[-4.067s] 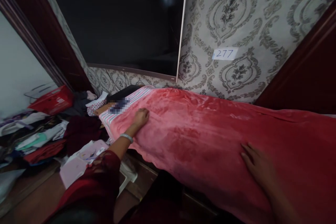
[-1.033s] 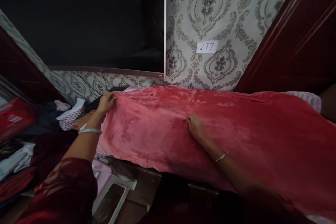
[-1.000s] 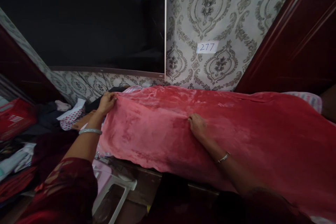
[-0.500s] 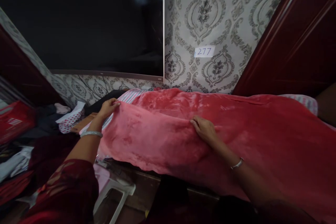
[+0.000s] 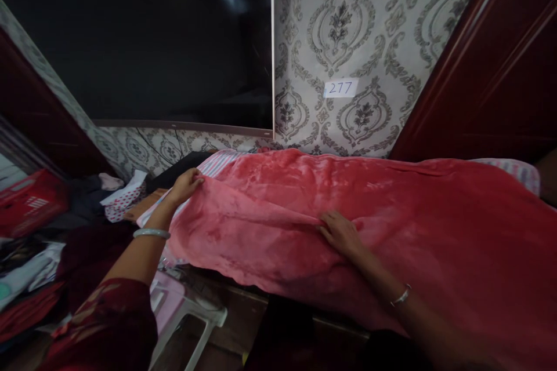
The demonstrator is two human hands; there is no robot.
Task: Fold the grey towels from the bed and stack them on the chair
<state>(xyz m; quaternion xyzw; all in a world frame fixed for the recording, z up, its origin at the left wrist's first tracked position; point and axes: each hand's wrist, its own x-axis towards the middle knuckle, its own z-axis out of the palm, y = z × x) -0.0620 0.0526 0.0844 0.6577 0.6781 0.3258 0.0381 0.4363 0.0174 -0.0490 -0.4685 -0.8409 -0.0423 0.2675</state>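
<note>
A plush red blanket (image 5: 418, 226) lies spread across a long low surface, with a lighter pink band along its near left part. My left hand (image 5: 186, 185) pinches the blanket's far left corner, fingers closed on its edge. Farther right, my right hand (image 5: 342, 233) grips a fold near the blanket's middle, its fingertips partly hidden in the cloth. A raised crease runs between the two hands. Under the blanket, a striped cloth (image 5: 217, 163) shows at the left end and again at the far right.
A large television (image 5: 183, 40) hangs on the patterned wall, beside a paper label (image 5: 342, 88) reading 277. A pink and white plastic stool (image 5: 204, 313) stands below the near left edge. Piled clothes (image 5: 87, 261) and a red bag (image 5: 32, 200) sit at the left.
My right hand has lowered a little toward me with the blanket, and the stretch between my hands has slackened into a crease. My left hand keeps its hold on the corner.
</note>
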